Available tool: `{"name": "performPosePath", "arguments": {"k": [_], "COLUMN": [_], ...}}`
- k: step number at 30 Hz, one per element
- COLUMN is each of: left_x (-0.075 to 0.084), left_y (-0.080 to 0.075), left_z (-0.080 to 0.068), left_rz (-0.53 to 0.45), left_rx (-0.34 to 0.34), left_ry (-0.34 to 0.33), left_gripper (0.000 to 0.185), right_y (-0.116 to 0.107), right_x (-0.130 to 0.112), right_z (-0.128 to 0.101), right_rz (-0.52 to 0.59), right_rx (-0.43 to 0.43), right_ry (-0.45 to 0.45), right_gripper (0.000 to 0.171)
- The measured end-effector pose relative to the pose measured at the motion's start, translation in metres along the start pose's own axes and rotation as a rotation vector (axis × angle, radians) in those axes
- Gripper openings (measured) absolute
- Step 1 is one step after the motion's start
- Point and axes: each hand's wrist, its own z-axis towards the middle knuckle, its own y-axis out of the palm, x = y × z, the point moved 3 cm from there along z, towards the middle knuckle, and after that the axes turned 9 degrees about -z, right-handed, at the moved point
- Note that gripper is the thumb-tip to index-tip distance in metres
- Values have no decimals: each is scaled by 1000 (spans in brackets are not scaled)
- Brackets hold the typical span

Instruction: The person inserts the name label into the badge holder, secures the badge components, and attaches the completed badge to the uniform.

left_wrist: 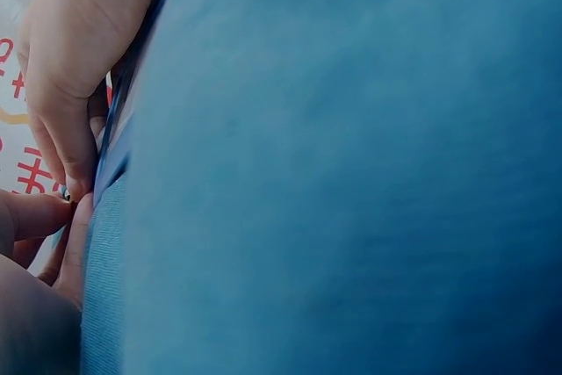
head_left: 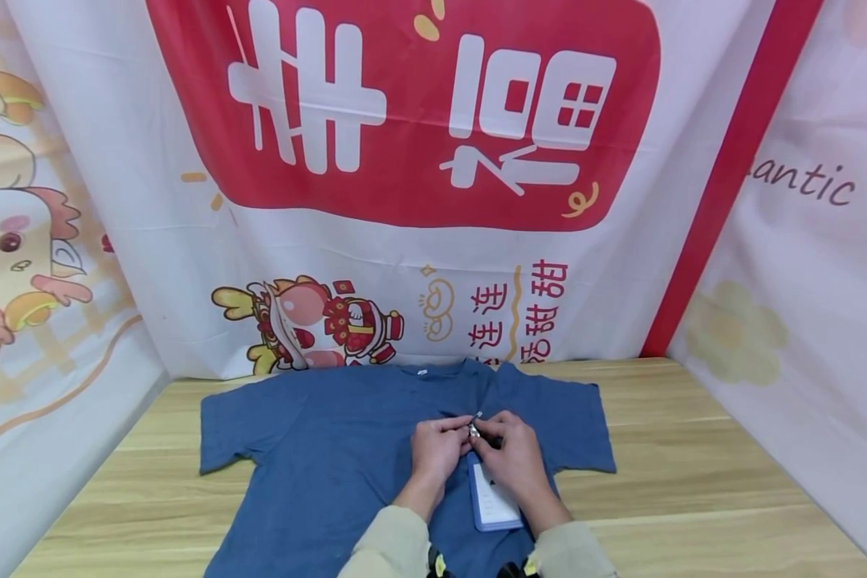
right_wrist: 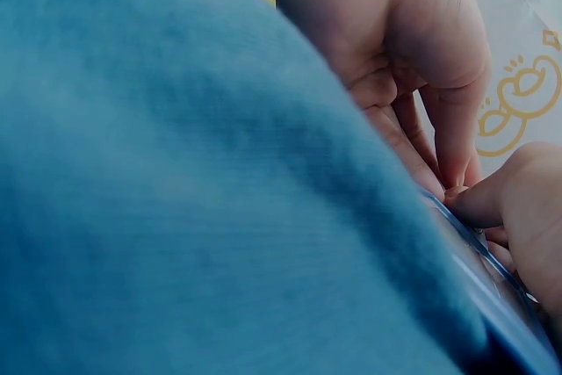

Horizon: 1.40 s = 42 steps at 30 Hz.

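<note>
A blue short-sleeved T-shirt lies spread out, its neckline toward the back. On its chest a metal clip sits between the fingertips of both hands. From the clip hangs a badge holder with a blue frame and a white card, lying over the shirt front. My left hand pinches the shirt fabric right beside the clip. Thumb and fingers of my right hand grip the clip from the other side. In the right wrist view the blue edge of the badge holder shows below the meeting fingertips.
A light wood-grain table carries the shirt. Behind it hangs a white cloth backdrop with a red printed panel, and more printed cloth closes off both sides. Blurred blue fabric fills most of both wrist views.
</note>
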Motion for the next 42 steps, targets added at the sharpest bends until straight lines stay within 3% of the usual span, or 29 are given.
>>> {"name": "performPosePath", "arguments": {"k": [11,21,26,42], "left_x": [1,2,1,4], "left_y": [-1,-2,-3,-11], "left_z": [0,-2,-1,-6], "left_rz": [21,24,19,-50], "left_rx": [-1,-25,-28,-42], "left_ry": [-26,9,-19,-44], "left_gripper": [20,20,22,21], "right_y": [1,3,4,-2], "right_x": [0,3,5,9], "right_z": [1,3,4,5], "right_rz": [-9,50,63,-108], "right_rx": [0,-2,0,-36], "right_ry": [12,118,164,238], "right_gripper": [27,18,19,43]}}
